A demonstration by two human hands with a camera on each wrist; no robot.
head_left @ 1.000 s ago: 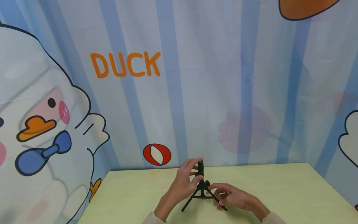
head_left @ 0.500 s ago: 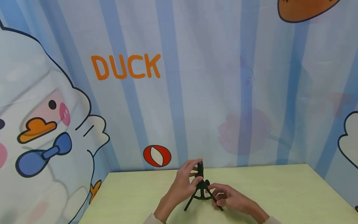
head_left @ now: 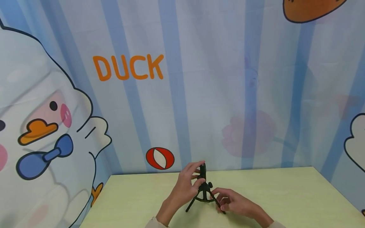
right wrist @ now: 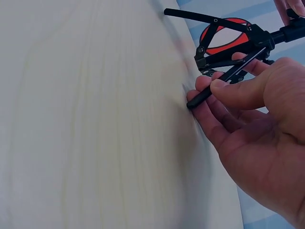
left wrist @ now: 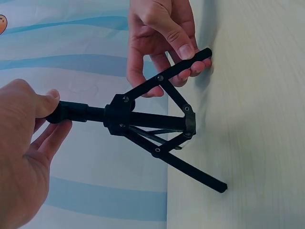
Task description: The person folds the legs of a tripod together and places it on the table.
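Note:
A small black tripod (head_left: pixel 204 187) stands upright in the middle of the head view, its legs partly spread and its braces bent into a V. My left hand (head_left: pixel 184 187) grips its upper part, with thumb low and fingertips at the top. Lower right, my right hand (head_left: pixel 238 203) pinches one leg between thumb and fingers. In the left wrist view the tripod's hub (left wrist: pixel 117 116) and hinged braces show plainly. The right wrist view has the thumb pressing the pinched leg (right wrist: pixel 202 97) near its foot. I cannot tell whether the feet touch the table.
The pale wooden table (head_left: pixel 285 186) lies under both hands. Behind it hangs a blue-striped curtain (head_left: pixel 211 95) printed with a large duck (head_left: pixel 31 95) and a red ball (head_left: pixel 160 158). The table's back edge runs close behind the tripod.
The tripod's legs have drawn a little inward and the braces have gone from nearly flat to a shallow V. Both hands keep their hold, and the tripod has shifted slightly left.

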